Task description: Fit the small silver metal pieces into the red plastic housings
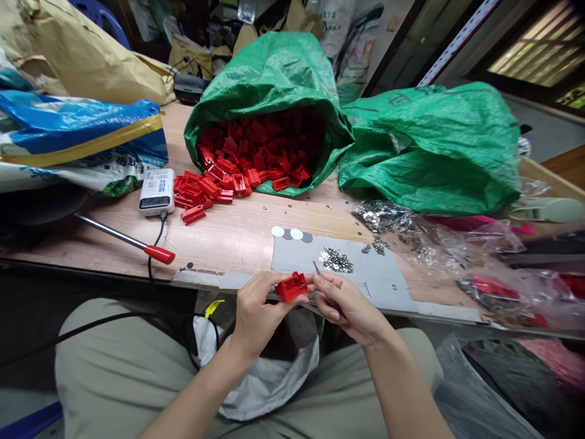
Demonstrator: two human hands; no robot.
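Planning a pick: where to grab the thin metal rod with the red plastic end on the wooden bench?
Pinch its red plastic end from above, near side: it lies flat by the wooden bench edge, while the far shaft runs under clutter.

Wooden table (237, 231): red parts (201, 192), green sacks (269, 79), perhaps metal clips (336, 260).

Small metal piece (316, 266) too tiny to identify, red housing (291, 286) partly hidden by fingers (267, 281), clear bags (512, 292) blurred at right edge
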